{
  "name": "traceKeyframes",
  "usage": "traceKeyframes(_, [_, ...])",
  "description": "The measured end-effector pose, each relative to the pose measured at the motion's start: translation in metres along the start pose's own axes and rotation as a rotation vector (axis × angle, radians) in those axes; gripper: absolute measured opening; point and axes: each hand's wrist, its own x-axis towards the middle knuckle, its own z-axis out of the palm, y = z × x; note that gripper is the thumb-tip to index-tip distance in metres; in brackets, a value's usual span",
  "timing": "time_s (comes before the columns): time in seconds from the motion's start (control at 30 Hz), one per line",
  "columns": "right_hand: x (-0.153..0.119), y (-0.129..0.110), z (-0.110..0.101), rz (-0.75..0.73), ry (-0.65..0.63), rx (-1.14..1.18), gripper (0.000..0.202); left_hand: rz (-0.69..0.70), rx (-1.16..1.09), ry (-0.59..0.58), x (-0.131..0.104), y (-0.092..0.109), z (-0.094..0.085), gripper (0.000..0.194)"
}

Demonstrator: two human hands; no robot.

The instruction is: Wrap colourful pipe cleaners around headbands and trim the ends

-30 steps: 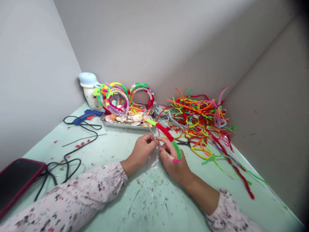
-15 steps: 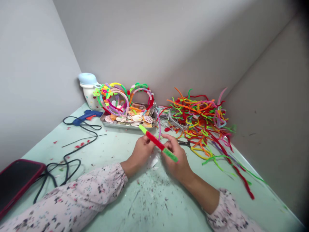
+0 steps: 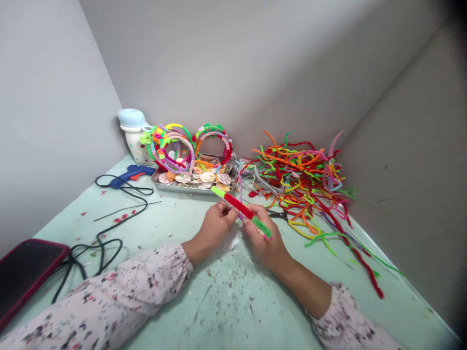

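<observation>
Between my two hands is a headband [image 3: 239, 205] wrapped in fuzzy pipe cleaner, seen nearly edge-on and slanting down to the right. Its bands run lime, red, then green. A thin purple pipe cleaner [image 3: 241, 188] sticks up behind the red band. My left hand [image 3: 216, 224] pinches at the underside near the middle, thumb and fingers together. Around the green end my right hand [image 3: 263, 240] is closed, its fingertips by the red part. Exactly where the purple strand meets the band is hidden by the fingers.
Behind stands a metal tray [image 3: 182, 188] of seashells with several colourful headbands [image 3: 215, 138]. A blue glue gun [image 3: 131, 175], black cord, phone [image 3: 31, 272] and lidded cup [image 3: 134, 141] lie left. Right are a pipe cleaner heap [image 3: 295, 170] and black scissors [image 3: 278, 214].
The headband has shifted slightly right and turned a little. My right index finger has come down from its raised position onto the band, and my left fingers have moved slightly right.
</observation>
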Motion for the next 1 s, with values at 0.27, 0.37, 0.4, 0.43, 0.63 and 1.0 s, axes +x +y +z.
traceKeyframes(0.27, [-0.0032,-0.0018,0.0012,-0.08,-0.017,-0.142,0.018,0.037,0.122,0.044,0.0018,-0.004,0.0002,0.016])
traceKeyframes(0.37, [-0.0031,-0.0019,0.0014,-0.063,-0.014,-0.133,0.016,0.046,0.132,0.042,0.0011,-0.0033,0.0004,0.016])
traceKeyframes(0.4, [-0.0027,-0.0015,0.0017,-0.054,-0.005,-0.11,0.015,0.052,0.133,0.033,0.0008,-0.0028,0.0001,0.016])
traceKeyframes(0.43, [-0.0023,-0.001,0.0022,-0.045,0.007,-0.08,0.014,0.06,0.129,0.023,0.0004,-0.0021,-0.0003,0.016])
traceKeyframes(0.63, [-0.0003,0.001,0.004,-0.024,0.042,0.024,0.01,0.06,0.096,0.012,-0.0006,0.0018,-0.0008,0.019])
traceKeyframes(1.0, [-0.0025,-0.0025,0.0018,-0.184,0.0,-0.278,0.015,0.11,0.292,0.098,0.0006,-0.0018,0.0025,0.021])
